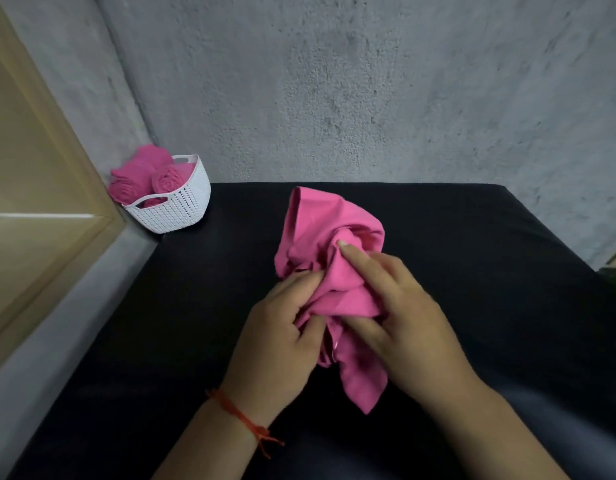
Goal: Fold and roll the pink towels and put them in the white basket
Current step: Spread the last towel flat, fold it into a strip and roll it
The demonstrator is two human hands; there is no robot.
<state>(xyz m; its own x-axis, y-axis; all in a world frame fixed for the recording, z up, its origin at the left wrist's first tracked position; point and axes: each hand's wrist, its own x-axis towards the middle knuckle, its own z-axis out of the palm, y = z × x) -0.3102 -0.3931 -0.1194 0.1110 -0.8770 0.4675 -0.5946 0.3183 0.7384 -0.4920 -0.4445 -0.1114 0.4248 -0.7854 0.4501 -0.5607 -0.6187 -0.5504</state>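
Pink towel (329, 223): lying crumpled on the black tabletop (143, 323), near the middle, not yet folded.
Left hand (282, 327): fingers curling round a bunch of cloth at the towel's near-left edge.
Right hand (396, 306): thumb and forefinger pinching a fold near the middle.
Fold risk: the bunching is hiding the corners, so a fold started now is probably going crooked and the roll coming loose.
White basket (175, 211): sitting well apart at the far-left corner.
Basket risk: rolled towels (166, 181) are already crowding it, so another may be tipping out.
Count: one loose towel, at least three rolls, one basket.
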